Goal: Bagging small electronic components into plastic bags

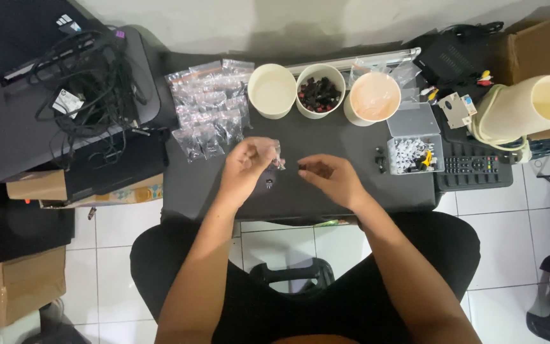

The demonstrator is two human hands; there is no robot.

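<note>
My left hand pinches a small clear plastic bag above the dark table. My right hand holds a tiny dark part at its fingertips, just right of the bag. The two hands sit close together near the table's front edge. A small dark object lies on the table under my left hand.
A pile of small filled clear bags lies at the back left. Three paper cups stand behind: an empty one, one with dark and red parts, another. A clear box of white parts, a remote and tangled cables surround the table.
</note>
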